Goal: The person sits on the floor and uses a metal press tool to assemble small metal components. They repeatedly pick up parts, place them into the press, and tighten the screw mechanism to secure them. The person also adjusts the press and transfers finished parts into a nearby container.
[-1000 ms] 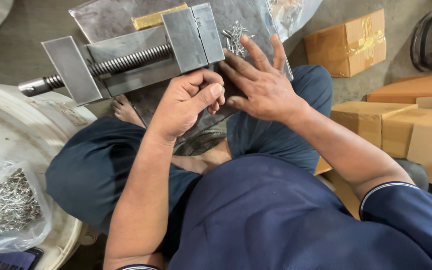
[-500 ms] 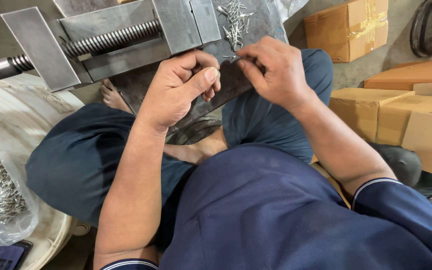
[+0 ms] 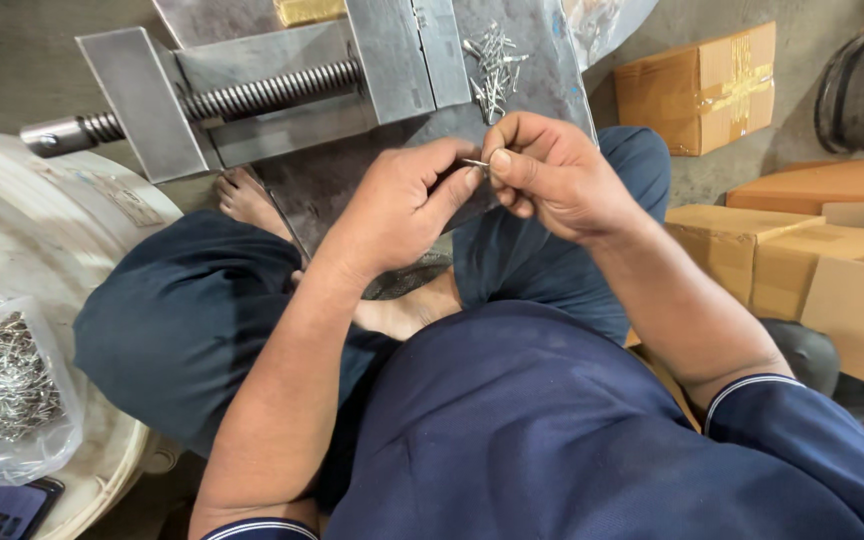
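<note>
Steel pin (image 3: 474, 162), tiny, light, stiff and probably slippery: left hand (image 3: 397, 210) and right hand (image 3: 552, 175) both pinch it at its ends, fingertips together.

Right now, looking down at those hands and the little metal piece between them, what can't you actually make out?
- Small metal piece: too small, mostly covered by the fingertips of the left hand and right hand; its shape is unclear.
- Vise: its top is cut off by the picture's upper edge.
- Loose pins on the metal plate: too small to count.
- Bag of metal parts: cut by the left edge, blurred by plastic.
</note>
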A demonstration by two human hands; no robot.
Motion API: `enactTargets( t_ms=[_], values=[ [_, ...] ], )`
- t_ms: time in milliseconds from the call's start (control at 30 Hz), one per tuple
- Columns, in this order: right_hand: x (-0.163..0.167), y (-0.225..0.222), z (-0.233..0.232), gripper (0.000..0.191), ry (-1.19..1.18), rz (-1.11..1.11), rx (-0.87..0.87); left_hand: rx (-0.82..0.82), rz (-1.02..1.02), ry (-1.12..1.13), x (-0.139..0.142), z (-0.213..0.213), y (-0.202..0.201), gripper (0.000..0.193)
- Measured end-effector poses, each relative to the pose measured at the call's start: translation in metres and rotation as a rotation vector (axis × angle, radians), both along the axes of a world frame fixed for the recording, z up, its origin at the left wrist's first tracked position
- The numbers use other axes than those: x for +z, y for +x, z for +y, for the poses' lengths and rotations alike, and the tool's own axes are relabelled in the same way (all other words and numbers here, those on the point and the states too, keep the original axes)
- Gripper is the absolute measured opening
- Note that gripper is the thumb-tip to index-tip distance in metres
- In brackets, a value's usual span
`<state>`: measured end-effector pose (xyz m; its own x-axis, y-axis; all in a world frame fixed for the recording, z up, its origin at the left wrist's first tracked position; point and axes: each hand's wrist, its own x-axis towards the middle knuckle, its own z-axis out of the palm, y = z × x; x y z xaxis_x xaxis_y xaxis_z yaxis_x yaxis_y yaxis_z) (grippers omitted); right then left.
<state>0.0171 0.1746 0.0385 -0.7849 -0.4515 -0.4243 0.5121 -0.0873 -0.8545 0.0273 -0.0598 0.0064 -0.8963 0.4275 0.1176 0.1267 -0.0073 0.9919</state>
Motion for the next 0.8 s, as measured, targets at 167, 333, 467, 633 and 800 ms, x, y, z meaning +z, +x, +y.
enactTargets(
  t_ms=[167, 333, 467, 633, 800],
  values=[
    [0.001, 0.004, -0.024, 0.016, 0.214, 0.356, -0.033, -0.063, -0.328, 0.262, -0.006, -0.003, -0.003, 0.020],
    [0.017, -0.002, -0.034, 0.009, 0.576, 1.016, 0.111, -0.039, -0.347, 0.310, -0.010, -0.003, -0.005, 0.022],
    [0.022, -0.002, -0.038, 0.019, 0.404, 0.719, -0.041, 0.011, -0.351, 0.299, -0.011, -0.001, -0.004, 0.020],
    [0.022, -0.004, -0.035, 0.012, 0.454, 0.728, 0.002, 0.002, -0.312, 0.283, -0.012, 0.001, -0.001, 0.022],
    [0.025, -0.008, -0.034, 0.009, 0.485, 0.647, 0.032, 0.008, -0.320, 0.258, -0.010, 0.000, -0.001, 0.021]
  ],
)
